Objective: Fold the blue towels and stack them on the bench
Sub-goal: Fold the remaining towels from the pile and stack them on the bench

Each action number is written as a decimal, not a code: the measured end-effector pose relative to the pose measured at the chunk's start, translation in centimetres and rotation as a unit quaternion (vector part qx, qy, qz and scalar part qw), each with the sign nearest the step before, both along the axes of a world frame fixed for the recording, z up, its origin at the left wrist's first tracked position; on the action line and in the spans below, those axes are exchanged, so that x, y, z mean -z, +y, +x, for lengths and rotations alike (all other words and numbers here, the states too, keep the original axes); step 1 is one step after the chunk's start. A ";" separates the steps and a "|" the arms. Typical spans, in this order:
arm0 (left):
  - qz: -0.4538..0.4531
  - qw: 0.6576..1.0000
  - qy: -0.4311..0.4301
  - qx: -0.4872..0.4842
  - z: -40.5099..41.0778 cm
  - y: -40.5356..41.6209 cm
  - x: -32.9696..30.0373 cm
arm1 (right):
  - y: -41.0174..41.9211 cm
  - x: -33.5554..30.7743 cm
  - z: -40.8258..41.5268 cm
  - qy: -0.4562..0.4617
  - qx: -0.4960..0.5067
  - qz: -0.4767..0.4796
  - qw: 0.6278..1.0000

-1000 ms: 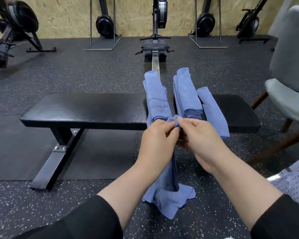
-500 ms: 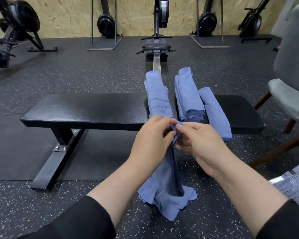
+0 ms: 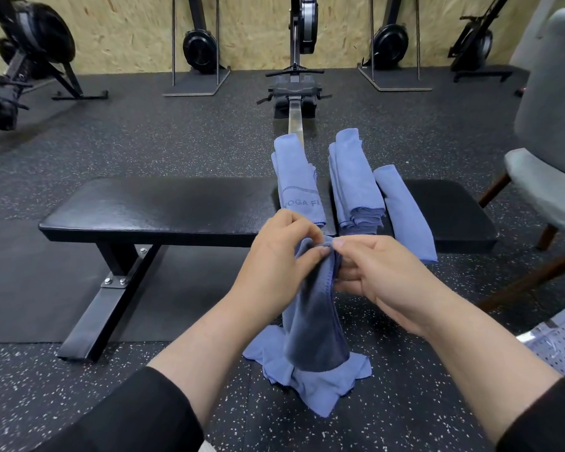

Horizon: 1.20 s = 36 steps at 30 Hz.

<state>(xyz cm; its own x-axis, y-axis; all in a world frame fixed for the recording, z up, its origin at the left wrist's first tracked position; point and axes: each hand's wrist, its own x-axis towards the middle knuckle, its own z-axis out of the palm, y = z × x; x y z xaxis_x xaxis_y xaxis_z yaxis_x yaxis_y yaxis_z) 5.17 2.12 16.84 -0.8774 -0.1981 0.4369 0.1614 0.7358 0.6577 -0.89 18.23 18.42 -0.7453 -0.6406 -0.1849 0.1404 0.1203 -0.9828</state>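
Meanwhile, a person in black sleeves pinches the top edge of an unfolded blue towel (image 3: 310,324) between thumb and curled fingers of both the left hand (image 3: 274,259) and the right hand (image 3: 382,275), held close together just in front of a black padded bench (image 3: 163,207); the towel's lower end pools on the speckled floor (image 3: 79,386). Across the bench lie a folded towel printed with lettering (image 3: 299,187), a stack of folded towels (image 3: 356,184) and a single folded towel (image 3: 405,213) beside it. A grey chair (image 3: 548,141) stands at right
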 end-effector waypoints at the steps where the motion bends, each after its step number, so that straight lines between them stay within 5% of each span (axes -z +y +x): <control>1: 0.009 1.000 -0.003 -0.003 0.0 0.0 -0.2 | 0.0 -0.1 0.1 0.002 -0.011 -0.003 1.000; 8: 0.091 0.987 -0.095 0.090 0.8 -1.1 -1.6 | 1.4 -1.1 -0.6 0.102 -0.045 0.058 0.992; 15: -0.038 0.944 -0.306 0.116 1.2 -3.7 0.3 | 3.9 -2.0 -2.1 0.181 0.006 0.095 0.979; 21: -0.024 0.980 -0.188 0.060 2.4 -4.7 -1.5 | 5.7 -1.3 -2.2 0.261 0.016 0.237 0.936; 36: 0.153 0.986 -0.061 -0.029 1.0 -3.4 -3.8 | 4.4 -2.0 -2.2 0.349 0.146 0.060 0.924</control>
<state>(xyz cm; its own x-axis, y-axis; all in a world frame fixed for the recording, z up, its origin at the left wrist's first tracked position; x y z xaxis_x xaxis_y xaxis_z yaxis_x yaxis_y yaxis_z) 6.15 -1.33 20.68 -0.9032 -0.3557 0.2404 0.0304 0.5056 0.8622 -3.11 22.59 20.39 -0.8473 -0.4003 0.3492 -0.4791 0.2919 -0.8278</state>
